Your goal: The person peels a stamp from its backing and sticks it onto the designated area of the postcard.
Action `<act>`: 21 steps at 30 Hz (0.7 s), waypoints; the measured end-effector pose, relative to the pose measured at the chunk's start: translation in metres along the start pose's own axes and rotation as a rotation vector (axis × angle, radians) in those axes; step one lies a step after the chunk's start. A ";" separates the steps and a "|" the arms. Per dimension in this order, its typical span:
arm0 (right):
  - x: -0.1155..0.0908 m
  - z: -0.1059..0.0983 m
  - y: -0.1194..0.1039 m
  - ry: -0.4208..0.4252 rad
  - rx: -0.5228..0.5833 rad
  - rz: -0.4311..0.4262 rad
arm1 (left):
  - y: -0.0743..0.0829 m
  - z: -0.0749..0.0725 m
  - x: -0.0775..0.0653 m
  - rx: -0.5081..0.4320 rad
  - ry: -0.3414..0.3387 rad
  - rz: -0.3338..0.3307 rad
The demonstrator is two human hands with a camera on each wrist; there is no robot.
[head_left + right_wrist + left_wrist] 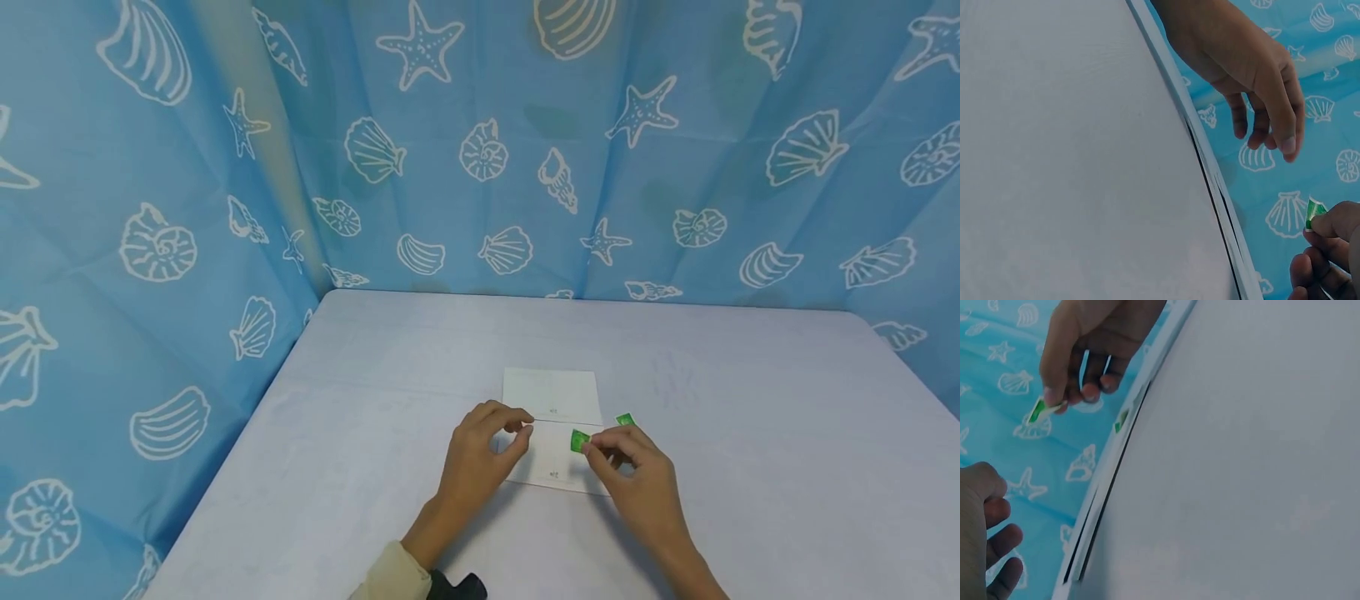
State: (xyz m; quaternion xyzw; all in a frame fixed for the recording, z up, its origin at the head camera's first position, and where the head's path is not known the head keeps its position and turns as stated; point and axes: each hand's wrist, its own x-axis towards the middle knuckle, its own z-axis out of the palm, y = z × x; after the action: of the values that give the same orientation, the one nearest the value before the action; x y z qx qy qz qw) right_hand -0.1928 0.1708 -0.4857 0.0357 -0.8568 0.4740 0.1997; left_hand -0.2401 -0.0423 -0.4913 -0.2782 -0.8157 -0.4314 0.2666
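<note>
My right hand [637, 479] pinches a small green paper square [580, 441] between thumb and forefinger, above the right part of a white card [547, 454]. In the left wrist view the square [1037, 411] shows a pale edge, with a whitish strip beside the fingertips. A second green piece [626, 420] lies by the card's right edge, just beyond my right fingers. My left hand [476, 454] hovers over the card's left side, its thumb and forefinger bent toward each other. Nothing shows between them, and the other fingers hang loosely in the right wrist view [1247, 69].
Behind the front card, a second white panel [551, 392] adjoins it along a dark line; both bear a small printed mark. A pale cloth covers the table [375, 358]. Blue curtains [450, 192] with shell patterns stand at the back and left. A black object [459, 587] sits by my left wrist.
</note>
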 end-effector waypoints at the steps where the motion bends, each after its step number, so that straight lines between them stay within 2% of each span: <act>1: 0.000 0.000 0.001 0.003 0.002 -0.004 | -0.002 -0.001 0.001 -0.019 0.002 -0.025; 4: 0.001 -0.001 0.003 0.008 0.003 -0.011 | -0.007 -0.004 0.003 -0.068 0.011 -0.071; 8: 0.002 -0.002 0.005 0.011 -0.006 -0.012 | -0.013 -0.006 0.006 -0.097 0.022 -0.099; 21: 0.005 -0.004 0.008 0.029 -0.017 -0.032 | -0.028 -0.007 0.015 -0.081 0.042 -0.148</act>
State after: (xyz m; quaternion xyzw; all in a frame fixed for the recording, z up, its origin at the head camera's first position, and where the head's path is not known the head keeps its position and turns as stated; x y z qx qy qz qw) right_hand -0.1981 0.1794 -0.4885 0.0409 -0.8572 0.4637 0.2200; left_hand -0.2683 -0.0580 -0.4939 -0.2186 -0.8103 -0.4881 0.2395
